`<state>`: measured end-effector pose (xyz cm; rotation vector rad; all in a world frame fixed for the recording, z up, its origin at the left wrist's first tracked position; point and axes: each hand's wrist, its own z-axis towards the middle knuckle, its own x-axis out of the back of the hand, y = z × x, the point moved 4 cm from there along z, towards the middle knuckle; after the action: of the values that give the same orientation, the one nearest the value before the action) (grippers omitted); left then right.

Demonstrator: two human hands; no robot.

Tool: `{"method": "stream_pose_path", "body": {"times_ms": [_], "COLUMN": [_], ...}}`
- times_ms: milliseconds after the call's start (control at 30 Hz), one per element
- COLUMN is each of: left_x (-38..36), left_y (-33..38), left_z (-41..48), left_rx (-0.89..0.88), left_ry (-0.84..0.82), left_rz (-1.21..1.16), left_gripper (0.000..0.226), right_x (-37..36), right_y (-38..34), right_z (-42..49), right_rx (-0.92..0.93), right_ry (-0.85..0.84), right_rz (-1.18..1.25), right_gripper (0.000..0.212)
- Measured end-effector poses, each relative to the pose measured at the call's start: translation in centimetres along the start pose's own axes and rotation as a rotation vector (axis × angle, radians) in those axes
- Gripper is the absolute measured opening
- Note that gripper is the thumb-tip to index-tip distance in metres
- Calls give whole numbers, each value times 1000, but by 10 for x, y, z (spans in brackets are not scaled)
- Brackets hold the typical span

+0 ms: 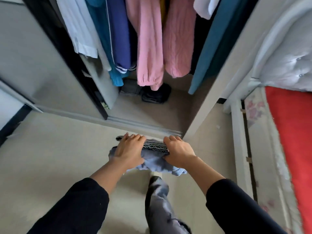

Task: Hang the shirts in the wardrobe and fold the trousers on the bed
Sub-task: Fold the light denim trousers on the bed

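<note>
Fingers (135,138) curled round the bundled grey-blue trousers (155,162), left hand (129,150) and right hand (179,153) at either end of the waistband (155,146) (long axis left-right). Held before the open wardrobe (143,114); bed (290,132) to the right, nearer the right hand.

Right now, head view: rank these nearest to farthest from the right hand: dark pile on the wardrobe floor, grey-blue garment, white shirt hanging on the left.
1. grey-blue garment: gripped by the right hand itself.
2. dark pile: on the wardrobe floor, ahead.
3. white shirt: hanging far left.
</note>
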<state>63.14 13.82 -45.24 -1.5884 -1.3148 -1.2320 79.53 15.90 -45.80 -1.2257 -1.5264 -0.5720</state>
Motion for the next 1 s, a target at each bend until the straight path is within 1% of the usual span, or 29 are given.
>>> {"method": "stream_pose_path", "body": {"times_ms": [133, 200, 267, 400, 533, 667, 733, 767, 833, 867, 900, 967, 1000], "left_x": [-24, -35, -46, -82, -137, -188, -224, -232, -253, -269, -287, -335, -364], "left_y": [-65, -99, -132, -198, -267, -332, -365, -376, -395, -405, -415, -430, -434], "left_z": [65, 105, 145, 221, 300, 381, 419, 431, 455, 467, 480, 498, 502], "left_rx": [33, 40, 27, 7, -41, -91, -68, -58, 12, 69, 113, 181, 195], "left_ry": [-64, -65, -67, 9, 100, 289, 461, 509, 575, 604, 636, 621, 585], "left_rz": [23, 39, 68, 75, 99, 163, 207, 217, 236, 247, 245, 213, 197], "left_gripper": [56, 58, 54, 48, 45, 50, 48, 49, 53, 53, 50, 42, 39], "right_x": [-9, -11, -16, -43, -94, -141, -169, -176, -195, -210, -225, -263, -288], "right_y": [-12, -19, -26, -29, -29, -27, -24, -22, -22, -22, -22, -18, -14], "right_z": [97, 149, 197, 294, 404, 512, 567, 588, 625, 646, 664, 691, 699], "right_rx": [16, 20, 8, -23, -34, -10, 13, 35, 130, 165, 184, 135, 85], "right_ry": [-71, -96, -115, -104, -80, 8, 94, 148, 269, 357, 406, 418, 365], "right_rz": [-43, -47, -49, -35, -39, -89, -117, -143, -204, -244, -267, -257, -215], "right_gripper": [42, 43, 45, 42, 43, 49, 52, 52, 49, 48, 49, 48, 47]}}
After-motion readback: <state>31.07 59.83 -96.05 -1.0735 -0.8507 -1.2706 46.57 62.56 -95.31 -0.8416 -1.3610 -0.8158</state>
